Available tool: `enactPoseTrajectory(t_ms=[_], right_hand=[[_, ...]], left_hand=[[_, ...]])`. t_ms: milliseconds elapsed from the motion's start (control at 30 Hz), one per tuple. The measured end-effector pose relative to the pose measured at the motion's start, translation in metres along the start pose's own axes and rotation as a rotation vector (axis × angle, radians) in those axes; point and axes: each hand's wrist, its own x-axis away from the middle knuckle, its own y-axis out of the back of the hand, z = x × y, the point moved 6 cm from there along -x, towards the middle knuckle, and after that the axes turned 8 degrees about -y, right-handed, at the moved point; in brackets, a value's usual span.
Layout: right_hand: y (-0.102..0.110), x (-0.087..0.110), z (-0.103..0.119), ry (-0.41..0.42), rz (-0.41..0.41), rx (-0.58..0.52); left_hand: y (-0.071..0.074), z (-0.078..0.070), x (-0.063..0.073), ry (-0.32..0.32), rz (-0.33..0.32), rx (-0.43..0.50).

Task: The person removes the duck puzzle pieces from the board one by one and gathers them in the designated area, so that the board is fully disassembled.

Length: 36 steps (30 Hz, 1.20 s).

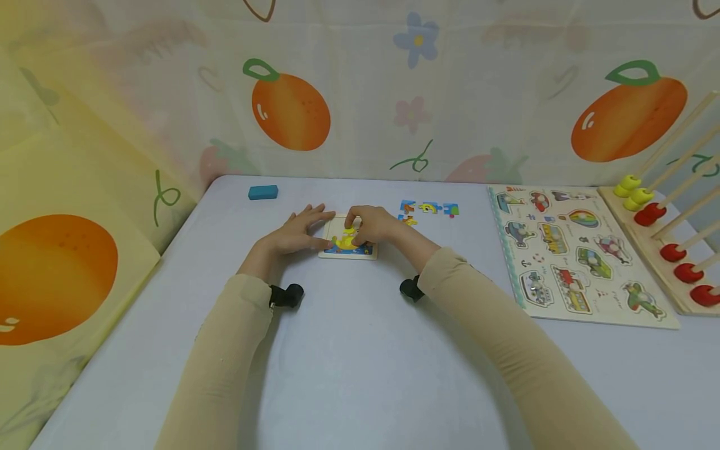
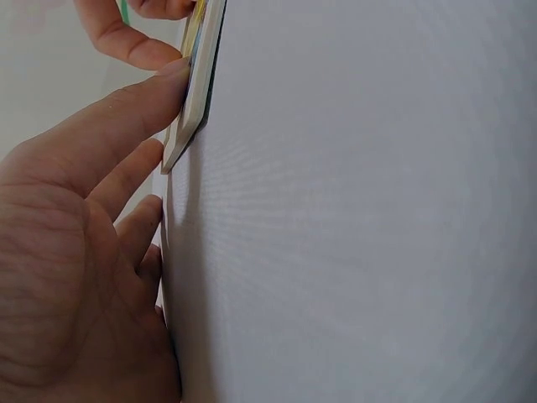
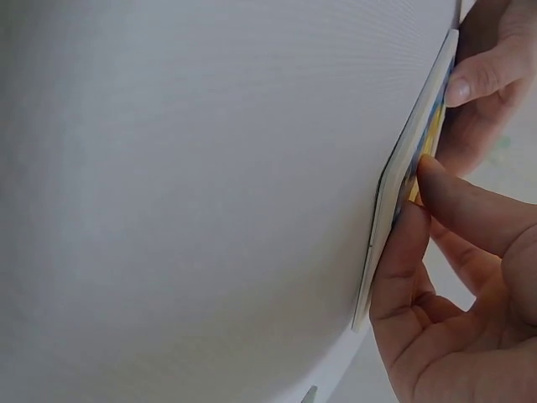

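Observation:
A small jigsaw puzzle board point(image 1: 350, 255) with a pale wooden frame lies on the table, showing yellow figures over blue. My left hand point(image 1: 299, 231) rests at its left side with fingers spread, its thumb point(image 2: 143, 105) touching the puzzle's surface. Over the right part of the board, my right hand point(image 1: 375, 225) pinches a yellow puzzle piece point(image 3: 414, 191) between thumb and index finger; the fingers hide most of that piece. Several loose puzzle pieces point(image 1: 430, 207) lie beyond the right hand, toward the back of the table.
A blue block point(image 1: 263, 192) sits at the back left. On the right lie a larger board with vehicle pictures point(image 1: 534, 256) and a wooden bead rack point(image 1: 647, 250) with yellow and red beads. A printed cloth point(image 1: 360, 94) hangs behind the white table point(image 1: 337, 362).

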Motion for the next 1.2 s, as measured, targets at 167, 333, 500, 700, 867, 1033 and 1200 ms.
enactPoseTrajectory(t_ms=[167,333,500,700,867,1033,1200], right_hand=[[-0.0004,-0.0011,-0.0004,0.010,-0.006,-0.014],[0.0005,-0.0001,0.0004,0.016,-0.019,-0.010],[0.0013,0.0018,0.0016,0.030,-0.039,-0.007],[0.0023,0.0036,0.0023,0.060,-0.075,-0.011],[0.0035,0.0035,0.0032,0.077,-0.098,-0.005],[0.0040,0.0049,0.0036,0.075,-0.104,-0.037],[0.0048,0.0044,0.0030,0.084,-0.123,-0.051]], left_hand=[[0.0006,-0.0007,0.0004,-0.005,0.000,-0.004],[0.0008,-0.0016,0.0009,-0.006,-0.003,-0.005],[0.0005,-0.0015,0.0006,0.003,-0.002,-0.007],[0.0000,-0.0020,0.0009,-0.001,0.001,-0.003],[0.0002,-0.0016,0.0010,-0.010,0.000,0.004],[0.0003,-0.0023,0.0016,-0.014,-0.001,0.008],[0.0003,-0.0007,0.0018,-0.011,-0.002,0.004]])
